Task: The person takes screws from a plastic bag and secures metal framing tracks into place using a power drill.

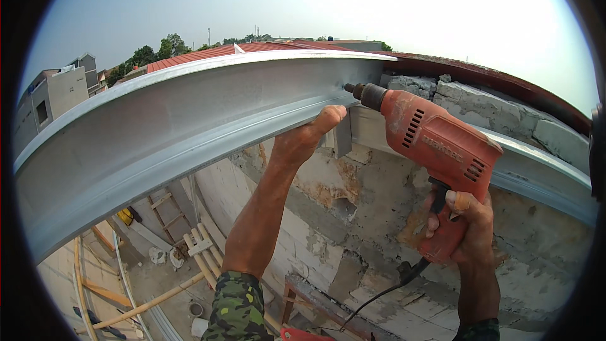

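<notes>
My right hand (468, 221) is wrapped round the handle of a red corded power drill (435, 136), with a finger at the black trigger. The drill's dark chuck (371, 95) points left, and its tip meets the web of a silver metal channel beam (208, 98) close to the beam's right end. Just below that spot, my left hand (306, 136) grips the beam's lower lip, thumb on the edge; its other fingers are mostly hidden. A short metal bracket (343, 136) hangs under the joint beside my left hand.
Behind the drill runs a rough block wall (486, 104) with another metal channel (536, 158) along it. A black cable (385, 297) drops from the drill. Far below lie bamboo poles (151, 303), a wooden ladder (169, 215) and a bucket (196, 309). A red roof (208, 55) stretches beyond the beam.
</notes>
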Demonstrator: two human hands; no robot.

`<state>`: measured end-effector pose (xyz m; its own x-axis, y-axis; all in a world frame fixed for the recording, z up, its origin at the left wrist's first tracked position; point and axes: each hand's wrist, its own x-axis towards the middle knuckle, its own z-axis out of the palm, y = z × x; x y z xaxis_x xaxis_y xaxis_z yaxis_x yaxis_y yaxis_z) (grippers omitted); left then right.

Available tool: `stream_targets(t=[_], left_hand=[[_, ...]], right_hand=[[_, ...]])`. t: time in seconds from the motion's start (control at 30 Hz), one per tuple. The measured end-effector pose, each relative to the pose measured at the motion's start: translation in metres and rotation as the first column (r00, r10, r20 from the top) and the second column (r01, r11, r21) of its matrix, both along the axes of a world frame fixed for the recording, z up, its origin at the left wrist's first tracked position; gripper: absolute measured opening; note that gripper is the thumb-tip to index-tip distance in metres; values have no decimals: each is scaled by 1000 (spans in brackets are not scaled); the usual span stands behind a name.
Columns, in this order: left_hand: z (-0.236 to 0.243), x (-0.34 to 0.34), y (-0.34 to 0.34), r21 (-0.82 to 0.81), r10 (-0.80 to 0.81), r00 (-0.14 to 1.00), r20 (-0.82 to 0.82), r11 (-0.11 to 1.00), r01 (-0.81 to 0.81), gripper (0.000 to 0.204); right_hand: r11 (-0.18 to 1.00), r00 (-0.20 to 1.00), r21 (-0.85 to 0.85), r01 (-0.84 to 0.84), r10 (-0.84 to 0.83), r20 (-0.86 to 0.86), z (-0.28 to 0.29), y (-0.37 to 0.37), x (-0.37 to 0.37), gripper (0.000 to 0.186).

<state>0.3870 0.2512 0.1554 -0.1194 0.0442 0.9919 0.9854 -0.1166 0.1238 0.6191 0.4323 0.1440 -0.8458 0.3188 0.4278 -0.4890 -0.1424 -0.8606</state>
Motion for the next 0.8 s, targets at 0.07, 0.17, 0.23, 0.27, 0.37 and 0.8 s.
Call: stream_targets(t=[0.07, 0.17, 0.23, 0.27, 0.37, 0.8], left_hand=[[-1, 4, -3, 14, -7, 999, 50, 1000, 6, 14], [-3, 2, -2, 31, -13, 997, 72, 999, 10, 14], [-2, 2, 0, 32, 1, 999, 46, 999, -2, 14], [-1, 3, 0, 64, -95, 988, 119, 994, 88, 15], [-1, 4, 0, 92, -191, 963, 193, 980, 176, 17], [-1, 1, -1, 41, -28, 998, 61, 999, 25, 18]], right_hand=[[999, 1000, 38, -7, 7, 6, 3, 4, -4, 45], [996, 1000, 94, 6, -7, 11, 8, 9, -5, 44], [994, 1000, 109, 14, -15, 11, 9, 11, -4, 44], [995, 1000, 99, 15, -17, 17, 9, 10, -3, 43], [996, 1000, 82, 19, -20, 19, 9, 9, -3, 42], [990, 1000, 139, 29, -28, -7, 11, 10, -3, 38]])
